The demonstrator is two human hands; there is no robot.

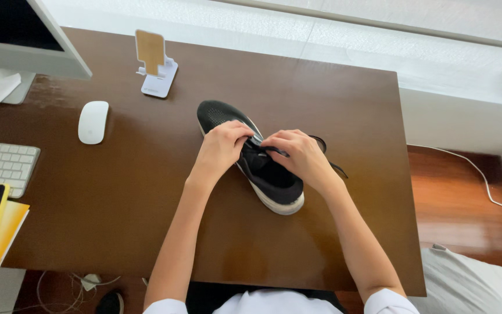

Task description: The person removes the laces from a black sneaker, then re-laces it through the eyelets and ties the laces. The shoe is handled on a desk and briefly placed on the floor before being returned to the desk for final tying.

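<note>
A black shoe (251,157) with a white sole lies at the middle of the brown worktop (146,197), toe pointing away from the person and heel towards them. Both forearms reach forward and meet over its laces (326,152). The left hand (221,148) curls over the tongue, fingers bent and pinching the lace near the eyelets. The right hand (301,156) bends inward beside it, fingertips pinching a black lace whose loose ends trail off to the right. A white mouse (93,121) lies well apart at the left.

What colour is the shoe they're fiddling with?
The shoe is black with a white sole, seen in the head view.
</note>
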